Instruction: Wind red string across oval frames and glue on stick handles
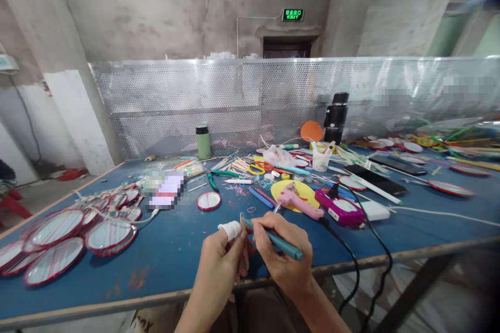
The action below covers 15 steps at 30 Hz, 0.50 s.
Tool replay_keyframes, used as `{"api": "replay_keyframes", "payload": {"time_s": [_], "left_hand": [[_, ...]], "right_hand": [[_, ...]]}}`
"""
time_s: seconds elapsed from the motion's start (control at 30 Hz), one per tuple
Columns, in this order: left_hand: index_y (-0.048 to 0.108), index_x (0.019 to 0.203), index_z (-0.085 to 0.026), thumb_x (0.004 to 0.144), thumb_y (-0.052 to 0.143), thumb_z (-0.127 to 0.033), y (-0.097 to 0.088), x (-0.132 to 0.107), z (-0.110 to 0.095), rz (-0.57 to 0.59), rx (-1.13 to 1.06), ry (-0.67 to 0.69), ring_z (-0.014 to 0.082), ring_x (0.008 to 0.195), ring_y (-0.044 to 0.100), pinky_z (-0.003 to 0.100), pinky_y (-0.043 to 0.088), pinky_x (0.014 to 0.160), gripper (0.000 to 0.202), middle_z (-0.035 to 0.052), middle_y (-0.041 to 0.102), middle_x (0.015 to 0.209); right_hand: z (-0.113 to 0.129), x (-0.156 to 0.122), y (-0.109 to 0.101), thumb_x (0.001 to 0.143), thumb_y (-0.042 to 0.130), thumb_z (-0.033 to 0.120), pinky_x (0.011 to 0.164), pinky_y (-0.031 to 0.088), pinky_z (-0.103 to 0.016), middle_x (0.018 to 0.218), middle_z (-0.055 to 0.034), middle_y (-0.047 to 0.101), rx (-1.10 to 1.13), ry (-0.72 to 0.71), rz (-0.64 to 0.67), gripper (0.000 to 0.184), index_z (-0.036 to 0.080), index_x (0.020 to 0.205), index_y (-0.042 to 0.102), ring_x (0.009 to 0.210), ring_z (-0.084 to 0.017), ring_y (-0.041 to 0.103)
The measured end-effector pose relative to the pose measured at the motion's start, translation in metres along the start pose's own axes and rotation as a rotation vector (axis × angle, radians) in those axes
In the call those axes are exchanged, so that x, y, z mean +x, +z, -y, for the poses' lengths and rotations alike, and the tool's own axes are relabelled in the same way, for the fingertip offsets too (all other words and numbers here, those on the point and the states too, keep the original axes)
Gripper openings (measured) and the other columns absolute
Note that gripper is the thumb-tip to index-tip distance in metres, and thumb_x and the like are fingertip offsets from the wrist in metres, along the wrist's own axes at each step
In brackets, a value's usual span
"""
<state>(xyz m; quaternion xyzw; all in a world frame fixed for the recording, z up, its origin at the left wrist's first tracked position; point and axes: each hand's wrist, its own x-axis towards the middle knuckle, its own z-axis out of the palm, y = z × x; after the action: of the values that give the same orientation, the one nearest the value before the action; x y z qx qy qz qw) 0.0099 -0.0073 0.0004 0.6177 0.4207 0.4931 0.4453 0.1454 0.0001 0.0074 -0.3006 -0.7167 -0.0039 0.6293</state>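
Observation:
My right hand [287,250] is closed around a teal pen [287,246], held slanted with its tip toward my left hand. My left hand [224,257], a white wrap [231,230] on one digit, pinches a small light-brown piece [242,222]; its exact kind is too small to make out. The two hands are close together above the table's near edge, and the pen tip meets or nearly meets the pinched piece. Beyond them lie a round red-rimmed disc [208,201], a pink glue gun [299,202] on a yellow disc [312,193], and blue pens [262,197].
Red-rimmed discs [54,260] pile up at left beside a phone [167,190]. A magenta power strip [339,208] with black cords [355,265] lies at right. Green pliers [213,181], wooden sticks [238,165], a green bottle [202,141] and a black flask [336,117] stand or lie farther back.

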Motion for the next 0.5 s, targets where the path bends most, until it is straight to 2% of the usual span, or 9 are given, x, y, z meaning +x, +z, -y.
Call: {"api": "replay_keyframes", "payload": {"time_s": [0.5], "left_hand": [[0.051, 0.06, -0.018, 0.088, 0.05, -0.057, 0.0001, -0.0001, -0.001, 0.001, 0.017, -0.003, 0.0087, 0.039, 0.041, 0.019, 0.029, 0.042, 0.048, -0.0019, 0.049, 0.043]], "right_hand": [[0.0002, -0.0005, 0.0008, 0.086, 0.058, 0.008, 0.058, 0.044, -0.021, 0.067, 0.0027, 0.06, 0.02, 0.002, 0.012, 0.013, 0.019, 0.081, 0.062, 0.057, -0.009, 0.056]]}}
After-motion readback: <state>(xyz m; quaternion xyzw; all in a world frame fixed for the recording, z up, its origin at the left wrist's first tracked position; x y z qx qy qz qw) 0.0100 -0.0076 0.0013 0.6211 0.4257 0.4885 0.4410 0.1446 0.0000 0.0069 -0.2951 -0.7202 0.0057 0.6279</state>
